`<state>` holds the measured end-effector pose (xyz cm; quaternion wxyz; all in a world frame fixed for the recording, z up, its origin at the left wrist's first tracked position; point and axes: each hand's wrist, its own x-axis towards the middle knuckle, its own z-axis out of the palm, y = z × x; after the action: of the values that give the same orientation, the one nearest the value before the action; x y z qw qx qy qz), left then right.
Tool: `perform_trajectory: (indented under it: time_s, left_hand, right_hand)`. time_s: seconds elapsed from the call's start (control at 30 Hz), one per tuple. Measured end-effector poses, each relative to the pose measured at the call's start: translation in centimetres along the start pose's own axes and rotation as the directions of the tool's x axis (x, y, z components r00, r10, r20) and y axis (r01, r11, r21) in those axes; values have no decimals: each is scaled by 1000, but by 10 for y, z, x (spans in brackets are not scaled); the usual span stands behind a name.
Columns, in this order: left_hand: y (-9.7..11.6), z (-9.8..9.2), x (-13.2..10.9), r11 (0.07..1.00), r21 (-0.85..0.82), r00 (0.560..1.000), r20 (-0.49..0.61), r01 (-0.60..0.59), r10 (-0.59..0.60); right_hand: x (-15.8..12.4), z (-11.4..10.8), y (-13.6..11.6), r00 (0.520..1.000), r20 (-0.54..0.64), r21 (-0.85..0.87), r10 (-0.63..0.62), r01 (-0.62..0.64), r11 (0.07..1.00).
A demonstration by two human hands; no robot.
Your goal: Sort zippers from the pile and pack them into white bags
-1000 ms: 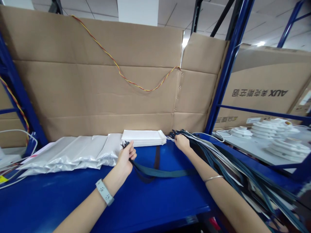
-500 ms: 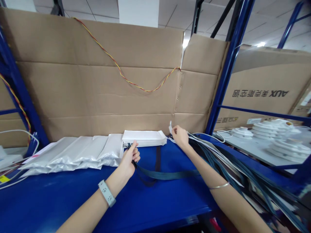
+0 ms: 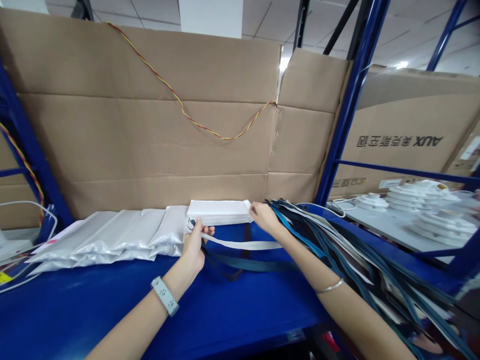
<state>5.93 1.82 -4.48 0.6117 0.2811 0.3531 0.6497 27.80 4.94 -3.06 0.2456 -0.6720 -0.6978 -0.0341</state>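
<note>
My left hand (image 3: 195, 244) is closed round the ends of several flat straps, just in front of the white packets. A white strap (image 3: 243, 245) runs from it to the right, passing behind my right forearm. Below that, a dark teal strap (image 3: 258, 263) and a black one hang from the same grip. My right hand (image 3: 265, 218) is at the right end of a stack of flat white packets (image 3: 219, 210), fingers curled together. Whatever they pinch is hidden. Right of it lies a long bundle of teal, black and white straps (image 3: 326, 240), partly covered by my forearm.
Silvery-white plastic packets (image 3: 112, 235) lie in an overlapping row at the left on the blue table (image 3: 240, 310). A cardboard sheet (image 3: 161, 140) stands behind, between blue rack posts (image 3: 347, 110). White round coils (image 3: 408, 200) rest on a grey surface at the right.
The white strap end that my right hand held up is now in my left hand with the other straps. My right hand has moved left and slightly down to the white stack.
</note>
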Motion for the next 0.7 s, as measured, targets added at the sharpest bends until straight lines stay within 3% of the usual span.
perform_trajectory:
  time_s: [0.1,0.2,0.37,0.47,0.53,0.6,0.63,0.7]
  left_hand:
    - [3,3,-4,1000,-10,995,95,22,-21]
    - [7,4,-7,997,-50,986,161,54,-46]
    - [8,0,-4,964,-140,955,226,228,-193]
    - [3,-2,0,972,-127,966,191,198,-172]
    - [-1,-2,2,982,-104,973,181,161,-140]
    - [-3,-2,4,985,-91,979,159,144,-128]
    - [-3,-2,4,987,-85,983,134,135,-123]
    - [-3,-2,4,994,-65,993,80,87,-82]
  right_hand:
    - [11,7,47,987,-9,-97,162,-162,982]
    - [11,19,70,964,-18,-141,265,-265,954]
    - [13,19,77,926,-88,-96,368,-376,922]
    - [15,5,64,911,-184,-23,368,-378,925]
    - [13,-1,42,914,-251,19,318,-323,946]
    - [6,0,11,938,-294,79,185,-168,983]
    - [0,3,-7,946,-321,159,39,13,987]
    - [-17,13,-39,934,-278,290,-223,303,908]
